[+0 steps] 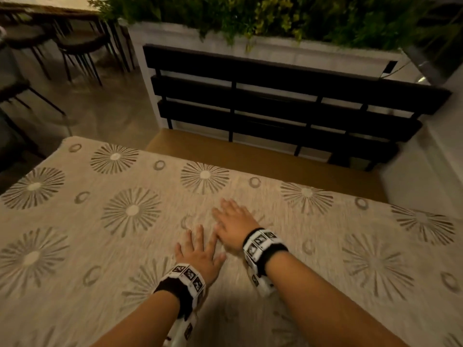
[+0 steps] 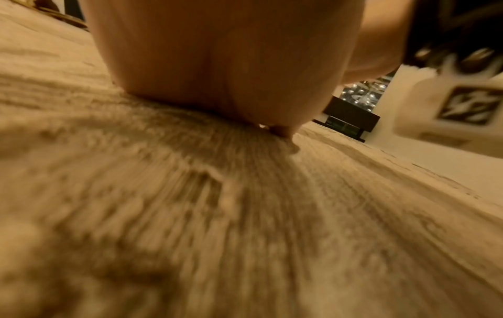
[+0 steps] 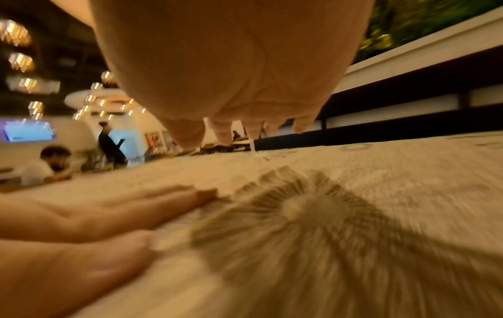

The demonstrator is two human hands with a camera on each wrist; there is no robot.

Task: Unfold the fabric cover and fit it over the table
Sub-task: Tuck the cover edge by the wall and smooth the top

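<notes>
A beige fabric cover with grey sunburst and ring patterns lies spread flat over the table, reaching its far edge and left corner. My left hand rests palm down on it near the middle, fingers straight and spread. My right hand lies flat just beyond and to the right, fingers straight and pointing away. In the left wrist view the palm presses onto the cover. In the right wrist view the right palm hovers close over a sunburst, with the left hand's fingers flat beside it.
A wooden bench seat with a black slatted back stands just past the table's far edge. Behind it runs a white planter of green plants. Dark chairs and another table stand at the far left. People sit in the background.
</notes>
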